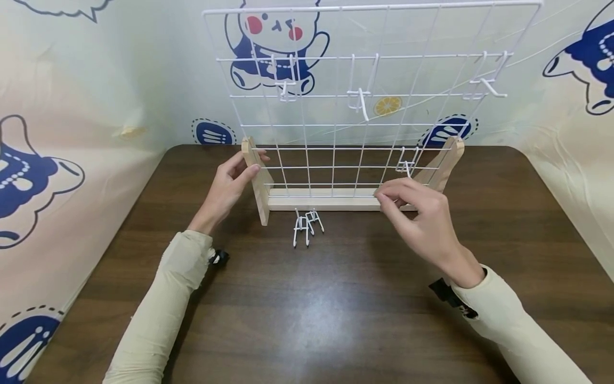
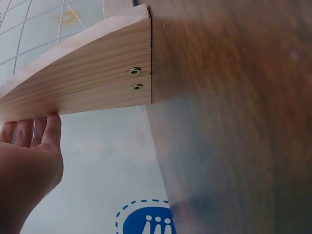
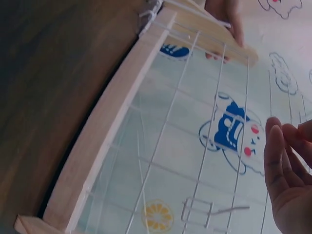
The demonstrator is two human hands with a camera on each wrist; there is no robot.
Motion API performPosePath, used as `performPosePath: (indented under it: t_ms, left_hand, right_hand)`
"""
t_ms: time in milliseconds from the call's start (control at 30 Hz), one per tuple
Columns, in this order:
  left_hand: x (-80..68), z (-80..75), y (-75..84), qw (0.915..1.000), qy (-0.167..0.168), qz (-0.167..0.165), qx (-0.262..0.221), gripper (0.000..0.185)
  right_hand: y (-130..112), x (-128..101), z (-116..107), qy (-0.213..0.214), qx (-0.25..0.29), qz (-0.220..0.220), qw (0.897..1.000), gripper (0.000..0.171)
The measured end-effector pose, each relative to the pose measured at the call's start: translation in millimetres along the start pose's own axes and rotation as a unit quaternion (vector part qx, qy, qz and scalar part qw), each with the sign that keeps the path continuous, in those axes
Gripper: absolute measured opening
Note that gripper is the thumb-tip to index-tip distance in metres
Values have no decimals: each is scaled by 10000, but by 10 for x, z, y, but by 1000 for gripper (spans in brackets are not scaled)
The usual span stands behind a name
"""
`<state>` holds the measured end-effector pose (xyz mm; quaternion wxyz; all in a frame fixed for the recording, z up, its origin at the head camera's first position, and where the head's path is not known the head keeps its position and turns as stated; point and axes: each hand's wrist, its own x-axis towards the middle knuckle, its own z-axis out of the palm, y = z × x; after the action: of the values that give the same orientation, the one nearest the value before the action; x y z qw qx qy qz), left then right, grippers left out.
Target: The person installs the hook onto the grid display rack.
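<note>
On the table (image 1: pixel 268 330), the left hand (image 1: pixel 224 186) grips a wooden side (image 1: pixel 259 189); the right hand (image 1: pixel 424 224), hold unclear, could snag and tip the grid (image 1: pixel 333 167).

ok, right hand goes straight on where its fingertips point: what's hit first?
Probably the lower wires of the white wire grid, ahead of the right hand, with the wooden crossbar close by. Depth is unclear; I can't tell whether the fingertips already touch a wire.
</note>
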<state>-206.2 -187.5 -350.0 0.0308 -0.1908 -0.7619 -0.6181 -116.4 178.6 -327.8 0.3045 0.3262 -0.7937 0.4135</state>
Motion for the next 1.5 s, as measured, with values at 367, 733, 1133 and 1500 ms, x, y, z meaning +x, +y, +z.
performPosePath:
  t_ms: [367,733,1133,1500]
  left_hand:
    - [2,1,15,10000,-52,4,-34,40]
    - [-20,-15,17,10000,-51,-16,-47,34]
    - [-17,-20,34,10000,-70,6,-27,40]
    - [-17,-18,15,9999,-47,38,-115,35]
  right_hand:
    - [-29,-9,110,-752,-237,188,9967,9]
    - [-14,82,353,-1084,32,360,9935,10]
    - [2,198,582,-1289,295,361,9906,11]
    - [-3,294,740,-1484,570,476,9861,10]
